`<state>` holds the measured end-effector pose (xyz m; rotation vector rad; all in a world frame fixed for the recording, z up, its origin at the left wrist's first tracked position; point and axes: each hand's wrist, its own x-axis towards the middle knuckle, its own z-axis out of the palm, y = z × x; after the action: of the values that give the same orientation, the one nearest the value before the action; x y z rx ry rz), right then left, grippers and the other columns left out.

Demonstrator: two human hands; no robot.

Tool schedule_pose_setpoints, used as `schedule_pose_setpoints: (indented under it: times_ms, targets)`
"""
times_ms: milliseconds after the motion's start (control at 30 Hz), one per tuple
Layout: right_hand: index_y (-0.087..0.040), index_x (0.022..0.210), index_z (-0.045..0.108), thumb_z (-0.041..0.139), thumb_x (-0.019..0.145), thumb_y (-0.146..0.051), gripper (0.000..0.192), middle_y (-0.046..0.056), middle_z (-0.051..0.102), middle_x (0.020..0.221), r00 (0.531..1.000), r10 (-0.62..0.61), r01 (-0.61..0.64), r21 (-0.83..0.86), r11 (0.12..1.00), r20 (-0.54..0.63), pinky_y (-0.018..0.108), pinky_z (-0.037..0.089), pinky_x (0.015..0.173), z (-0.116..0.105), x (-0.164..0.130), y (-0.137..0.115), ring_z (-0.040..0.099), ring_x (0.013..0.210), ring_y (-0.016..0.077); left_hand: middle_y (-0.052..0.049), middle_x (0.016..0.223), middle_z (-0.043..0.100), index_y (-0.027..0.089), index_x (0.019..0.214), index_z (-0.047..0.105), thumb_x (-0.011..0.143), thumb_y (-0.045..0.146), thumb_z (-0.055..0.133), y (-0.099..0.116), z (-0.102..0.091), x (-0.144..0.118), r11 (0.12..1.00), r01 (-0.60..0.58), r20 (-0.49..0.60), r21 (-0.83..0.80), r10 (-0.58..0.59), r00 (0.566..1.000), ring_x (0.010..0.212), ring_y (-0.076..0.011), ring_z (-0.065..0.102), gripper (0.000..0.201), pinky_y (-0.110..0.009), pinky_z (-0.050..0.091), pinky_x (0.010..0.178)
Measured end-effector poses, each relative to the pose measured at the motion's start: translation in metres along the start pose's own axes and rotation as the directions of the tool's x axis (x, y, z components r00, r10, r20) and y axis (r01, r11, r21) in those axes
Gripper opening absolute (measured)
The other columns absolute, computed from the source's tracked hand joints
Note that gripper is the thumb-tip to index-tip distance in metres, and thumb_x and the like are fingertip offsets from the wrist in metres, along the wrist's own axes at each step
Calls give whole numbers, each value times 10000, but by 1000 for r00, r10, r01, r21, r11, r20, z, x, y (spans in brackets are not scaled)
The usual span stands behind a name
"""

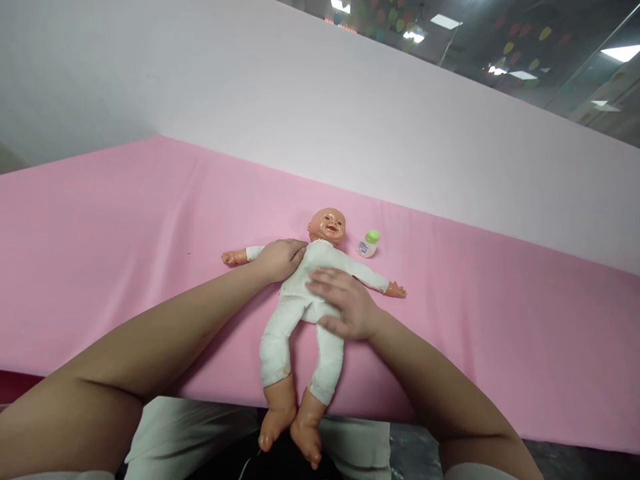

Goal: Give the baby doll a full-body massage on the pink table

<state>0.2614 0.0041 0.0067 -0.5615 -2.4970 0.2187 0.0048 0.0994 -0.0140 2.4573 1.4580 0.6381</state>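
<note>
A baby doll (295, 313) with a white cloth body lies on its back, head toward the wall and feet past the table's front edge. My left hand (283, 259) rests over the doll's shoulder and upper arm on the left side, its fingers laid along the cloth. Across the belly and hip lies my right hand (347, 303), fingers stretched out and a little spread, slightly blurred. Neither hand grips anything. Beside the doll's head, to the right, stands a small clear bottle (367, 247) with a green cap; its label is too small to read.
The pink-covered table (500, 333) runs across the view, with folds in its cloth. A pale wall (350, 120) rises behind it, topped by glass (475, 53) that shows ceiling lights. My legs in light trousers (195, 433) are at the front edge.
</note>
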Motion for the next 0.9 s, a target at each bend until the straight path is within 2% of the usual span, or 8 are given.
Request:
schedule_pose_setpoints:
  times_ms: [133,300,400,467,567,667,800,900]
  targets:
    - [-243,1548,590,605,971,-739,761,96,615,1597,974,-102,100,20,995,204,509,196,1383,4,6,-24,465,1581,299,-55,1391,757,240,1399,710,1099,412,291,2,2,-1,1000,2,-3,8,-2,1000,1270,-275,712,544,-428,552,1093]
    - [-304,1630,508,712,947,-679,806,72,493,1697,950,89,-63,-95,993,300,489,13,1406,1,9,-8,322,1657,314,-77,1398,751,203,1407,713,1082,396,319,3,1,-1,999,-32,23,26,32,999,1262,-287,712,546,-435,551,1093]
    - [-270,1687,407,579,1028,-679,794,98,359,1770,941,201,-175,-118,978,272,655,95,1373,-3,6,17,257,1677,355,-71,1410,746,216,1413,713,1086,397,310,3,1,-1,998,-52,24,32,51,998,1261,-282,713,550,-432,539,1121]
    - [-263,1697,383,493,1075,-645,738,102,338,1779,932,289,-267,-125,956,221,676,154,1357,-4,3,34,238,1683,353,-65,1423,740,222,1415,712,1090,401,308,5,1,-1,998,-58,22,27,57,998,1279,-281,705,548,-434,535,1132]
    - [-226,1687,405,439,1110,-547,660,114,358,1770,894,430,-413,-139,900,125,618,257,1348,-6,-2,50,294,1666,337,-76,1422,739,209,1419,704,1086,407,325,8,-1,-3,999,-28,14,20,28,1000,1283,-290,705,542,-443,551,1118]
    - [-193,1656,453,401,1120,-422,585,129,510,1682,835,549,-539,-142,831,46,538,394,1293,-8,-4,56,493,1554,310,-96,1383,756,197,1387,719,1078,400,344,12,-3,-7,999,-44,-42,9,45,998,1261,-300,717,527,-469,562,1118]
    - [-216,1594,534,416,1082,-266,527,101,624,1584,781,625,-619,-133,774,-4,484,465,1236,-9,-1,55,610,1437,283,-56,1314,786,314,1329,739,1055,405,417,21,-4,-18,954,-296,-170,-50,284,943,1233,-275,729,432,-505,563,1141]
    - [-226,1580,549,447,1011,-149,582,83,636,1574,775,632,-628,-142,765,-22,445,466,1234,-7,1,54,613,1432,261,-66,1256,804,318,1320,732,1037,367,487,42,-5,-31,820,-549,-229,-164,510,829,1180,-260,752,377,-492,604,1091]
